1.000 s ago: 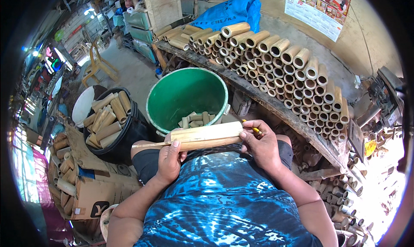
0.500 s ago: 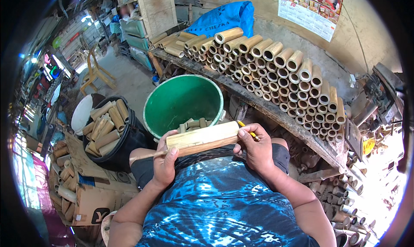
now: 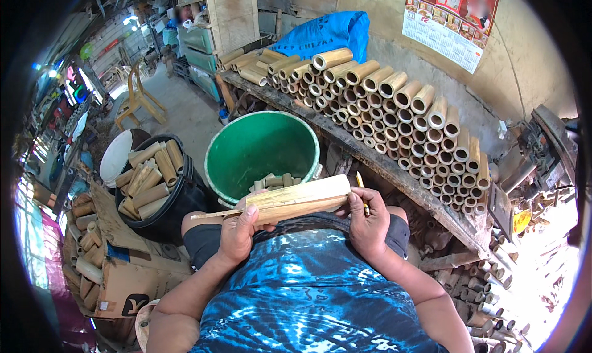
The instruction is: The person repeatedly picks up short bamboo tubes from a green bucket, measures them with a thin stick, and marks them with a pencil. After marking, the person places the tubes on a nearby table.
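A bamboo tube (image 3: 299, 192) lies across my lap, its pale face turned up. My left hand (image 3: 239, 234) is closed round its left end. The same hand presses a thin wooden strip (image 3: 213, 215) along the tube's near side, and the strip's tip sticks out to the left. At the tube's right end, my right hand (image 3: 370, 225) is closed on a yellow pencil (image 3: 360, 180), which stands nearly upright between the fingers. The right fingertips are against or very near the tube's end; I cannot tell which.
A green tub (image 3: 262, 149) with short bamboo pieces stands ahead. Cut bamboo tubes (image 3: 394, 115) are stacked on a long bench (image 3: 345, 137). A black bucket (image 3: 166, 211) of bamboo and a cardboard box (image 3: 145, 282) stand left. More tubes (image 3: 493, 291) lie low at right.
The pencil has swung from lying slanted to nearly upright in my right hand. The tube has shifted slightly right, and the strip now lies against its near side.
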`<action>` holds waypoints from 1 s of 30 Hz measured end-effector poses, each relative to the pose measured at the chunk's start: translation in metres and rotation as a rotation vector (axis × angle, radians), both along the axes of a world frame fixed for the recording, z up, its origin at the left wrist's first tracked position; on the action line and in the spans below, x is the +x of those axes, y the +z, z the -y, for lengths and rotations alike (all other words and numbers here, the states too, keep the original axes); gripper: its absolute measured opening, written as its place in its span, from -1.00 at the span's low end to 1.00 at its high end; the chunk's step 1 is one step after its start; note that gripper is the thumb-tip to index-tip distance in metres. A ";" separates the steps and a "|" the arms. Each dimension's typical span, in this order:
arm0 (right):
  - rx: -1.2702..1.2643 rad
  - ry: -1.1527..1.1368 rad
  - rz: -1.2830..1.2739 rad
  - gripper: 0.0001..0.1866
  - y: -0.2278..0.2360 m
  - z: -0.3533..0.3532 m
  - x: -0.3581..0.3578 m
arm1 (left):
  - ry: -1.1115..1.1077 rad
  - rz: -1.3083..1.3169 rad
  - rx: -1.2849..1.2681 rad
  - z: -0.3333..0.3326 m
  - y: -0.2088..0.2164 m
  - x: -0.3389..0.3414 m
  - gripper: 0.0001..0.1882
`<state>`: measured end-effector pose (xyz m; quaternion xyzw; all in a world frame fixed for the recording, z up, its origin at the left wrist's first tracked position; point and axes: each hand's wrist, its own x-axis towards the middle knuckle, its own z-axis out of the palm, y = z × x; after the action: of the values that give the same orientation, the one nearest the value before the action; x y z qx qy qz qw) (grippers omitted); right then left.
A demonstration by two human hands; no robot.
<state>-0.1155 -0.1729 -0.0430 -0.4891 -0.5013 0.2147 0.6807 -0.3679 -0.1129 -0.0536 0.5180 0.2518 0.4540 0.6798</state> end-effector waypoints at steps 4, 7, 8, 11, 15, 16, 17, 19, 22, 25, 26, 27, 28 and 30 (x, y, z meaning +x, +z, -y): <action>-0.051 0.013 -0.028 -0.84 0.003 0.003 0.002 | 0.044 -0.029 0.073 0.004 0.003 0.003 -0.45; -0.130 0.095 -0.211 -0.85 0.004 0.004 0.004 | 0.182 -0.149 0.480 0.005 0.005 0.003 -0.52; -0.124 0.108 -0.219 -0.85 0.004 0.004 0.004 | 0.224 -0.207 0.566 0.004 0.006 0.002 -0.55; -0.097 0.133 -0.220 -0.86 0.003 0.004 0.004 | 0.283 -0.252 0.677 0.004 0.003 0.000 -0.59; -0.046 0.127 -0.198 -0.88 0.002 0.005 0.003 | 0.261 -0.172 0.510 0.003 -0.008 0.002 -0.58; -0.036 0.126 -0.203 -0.89 0.002 0.004 0.003 | 0.246 -0.175 0.492 0.002 -0.010 0.002 -0.57; -0.044 0.123 -0.202 -0.89 0.001 0.004 0.003 | 0.229 -0.181 0.466 0.001 -0.012 0.002 -0.53; -0.058 0.116 -0.204 -0.89 0.001 0.004 0.002 | 0.187 -0.169 0.403 -0.001 -0.016 0.002 -0.42; -0.063 0.083 -0.116 -0.88 0.000 0.003 -0.001 | 0.183 -0.111 0.308 0.001 -0.020 0.004 -0.43; -0.029 0.031 0.000 -0.87 -0.001 0.001 -0.002 | 0.134 -0.095 0.221 0.003 -0.019 0.004 -0.44; -0.034 0.025 0.024 -0.87 -0.002 0.001 -0.002 | 0.132 -0.094 0.209 0.003 -0.019 0.004 -0.45; -0.030 0.024 0.030 -0.87 -0.003 0.001 -0.002 | 0.130 -0.093 0.197 0.004 -0.018 0.004 -0.46; -0.032 0.026 0.022 -0.87 -0.003 0.001 -0.002 | 0.128 -0.092 0.184 0.004 -0.018 0.004 -0.46; -0.050 0.043 0.004 -0.86 -0.004 0.002 -0.002 | 0.133 -0.099 0.170 0.004 -0.018 0.004 -0.47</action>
<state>-0.1175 -0.1754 -0.0472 -0.4955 -0.5074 0.2407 0.6626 -0.3644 -0.1174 -0.0712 0.5778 0.2793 0.4918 0.5884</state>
